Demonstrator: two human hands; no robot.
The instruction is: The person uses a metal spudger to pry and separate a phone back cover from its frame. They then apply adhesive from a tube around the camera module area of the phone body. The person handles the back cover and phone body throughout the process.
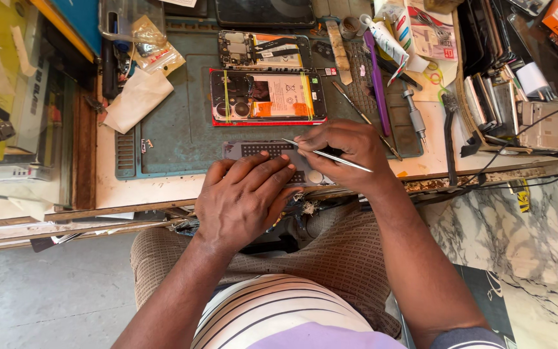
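Observation:
My left hand (243, 197) lies flat, fingers together, on a grey perforated phone part (253, 150) at the near edge of the green work mat (175, 129). My right hand (343, 152) rests on the right end of the same part and pinches thin metal tweezers (327, 155), tips pointing left. Just beyond lies an opened red-framed phone (267, 97) with its battery and boards exposed. A second opened phone body (265, 50) lies farther back.
A purple pry tool (378, 84), a screwdriver (414, 116) and a thin probe (356, 110) lie on the mat's right side. White tissue (135, 98) and plastic bags sit at the left. Stacked phone parts (492, 100), cables and a glue tube (385, 39) crowd the right.

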